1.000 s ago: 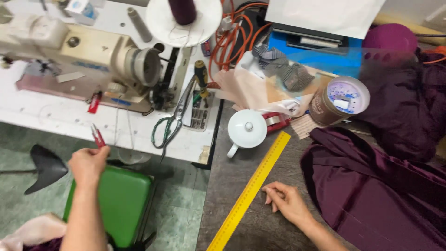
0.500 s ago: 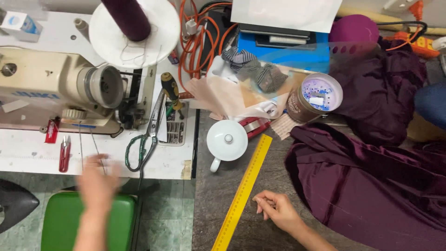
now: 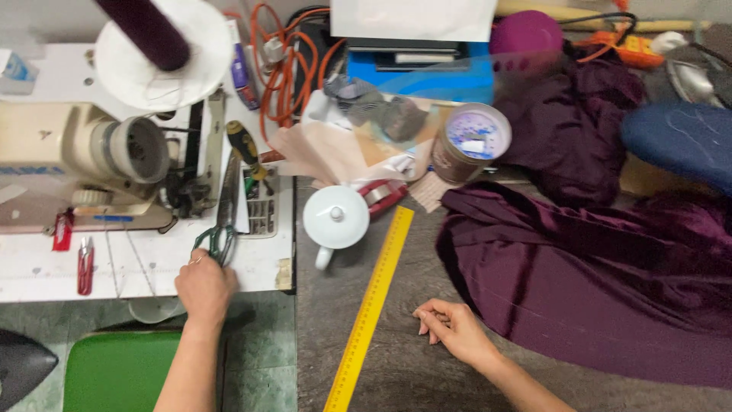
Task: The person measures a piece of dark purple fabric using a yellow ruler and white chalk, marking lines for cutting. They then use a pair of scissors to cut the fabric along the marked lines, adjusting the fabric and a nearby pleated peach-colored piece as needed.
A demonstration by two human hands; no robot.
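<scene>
Just scissors point(image 3: 221, 229) under left hand point(image 3: 204, 286)

Single head cam, steep top-down, close over worktable point(image 3: 396, 366) & sewing machine point(image 3: 84, 168).

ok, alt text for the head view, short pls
Seen from above, the person's left hand grips the green handles of scissors lying on a white sewing table, while the right hand rests on a grey worktop between a yellow ruler and purple velvet fabric.
</scene>
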